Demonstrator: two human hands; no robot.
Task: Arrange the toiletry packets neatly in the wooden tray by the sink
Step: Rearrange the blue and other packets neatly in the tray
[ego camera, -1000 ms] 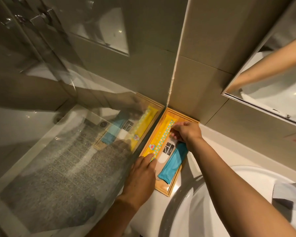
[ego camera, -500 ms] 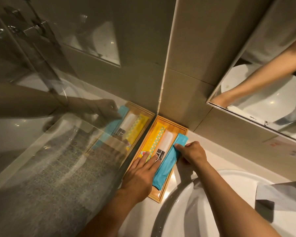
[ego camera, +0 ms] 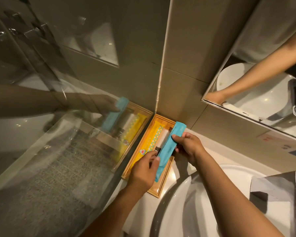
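A long wooden tray (ego camera: 162,186) sits in the corner of the counter between a glass panel and the sink. A yellow patterned packet (ego camera: 152,139) lies along its left side, with a white packet (ego camera: 164,136) beside it. A blue packet (ego camera: 169,144) runs along the tray's right side, its far end over the rim. My right hand (ego camera: 188,147) pinches the blue packet near its middle. My left hand (ego camera: 143,171) grips the blue packet's lower part with thumb and fingers, covering the near ends of the other packets.
A glass shower panel (ego camera: 58,151) at the left reflects the tray and hands. The white sink basin (ego camera: 229,194) lies right of the tray. A mirror (ego camera: 263,82) hangs on the tiled wall at upper right. A folded grey cloth (ego camera: 272,187) rests at the basin's right.
The blue packet has been slid up toward the wall and tilted over the tray's right rim. My left hand moved from pressing the packets to gripping the blue one.
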